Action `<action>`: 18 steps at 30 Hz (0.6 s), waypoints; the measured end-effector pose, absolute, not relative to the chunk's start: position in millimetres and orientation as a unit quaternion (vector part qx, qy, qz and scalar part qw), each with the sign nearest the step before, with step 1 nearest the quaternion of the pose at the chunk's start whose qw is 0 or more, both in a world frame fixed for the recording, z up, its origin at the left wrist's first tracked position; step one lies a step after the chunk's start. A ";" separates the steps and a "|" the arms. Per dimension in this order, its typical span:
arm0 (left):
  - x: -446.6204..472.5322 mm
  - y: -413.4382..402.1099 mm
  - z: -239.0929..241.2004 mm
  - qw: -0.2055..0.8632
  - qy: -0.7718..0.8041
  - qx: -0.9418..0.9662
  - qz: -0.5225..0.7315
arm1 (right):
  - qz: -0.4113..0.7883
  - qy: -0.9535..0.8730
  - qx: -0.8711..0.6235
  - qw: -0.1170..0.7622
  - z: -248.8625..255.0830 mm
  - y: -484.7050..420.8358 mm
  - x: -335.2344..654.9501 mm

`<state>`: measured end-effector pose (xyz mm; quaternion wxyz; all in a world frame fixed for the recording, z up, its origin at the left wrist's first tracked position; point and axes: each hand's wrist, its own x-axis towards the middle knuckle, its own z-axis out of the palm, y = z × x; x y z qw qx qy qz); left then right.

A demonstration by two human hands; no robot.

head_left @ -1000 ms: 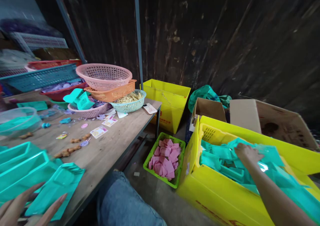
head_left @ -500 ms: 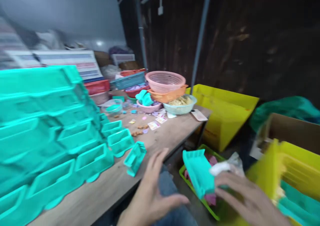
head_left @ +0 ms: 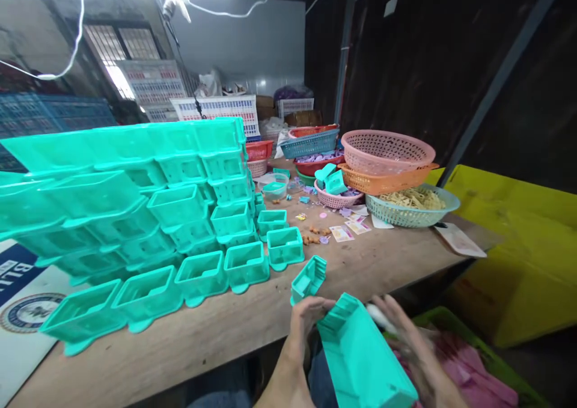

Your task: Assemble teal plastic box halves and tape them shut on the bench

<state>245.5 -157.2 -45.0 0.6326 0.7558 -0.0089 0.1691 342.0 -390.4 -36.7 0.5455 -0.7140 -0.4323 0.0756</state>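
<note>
A teal plastic box (head_left: 360,354) is tilted above my lap, off the table's front edge. My left hand (head_left: 297,348) has its fingers curled at the upper left end of this box. My right hand (head_left: 415,348), smeared by motion, lies along its right side. A white piece (head_left: 381,318) shows between the right fingers and the box; its kind is unclear. Just beyond my left hand a smaller teal piece (head_left: 309,279) rests tilted on the table (head_left: 216,342). To the left, teal boxes (head_left: 148,294) stand in rows and a tall stack.
At the table's back right stand a pink basket (head_left: 387,149), an orange basket (head_left: 383,179) and a pale green basket (head_left: 410,216). Paper cards (head_left: 342,234) and small brown pieces (head_left: 311,240) lie mid-table. A green crate (head_left: 451,318) with pink pieces sits below, right.
The view has swung left. The teal box has come from above the green crate to in front of me, between both hands. My left hand, spread and free before, now touches it.
</note>
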 end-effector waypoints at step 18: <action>234.9 -119.5 -16.7 0.398 0.124 0.869 0.267 | 0.167 -0.298 -0.811 0.474 -33.9 -330.3 395.2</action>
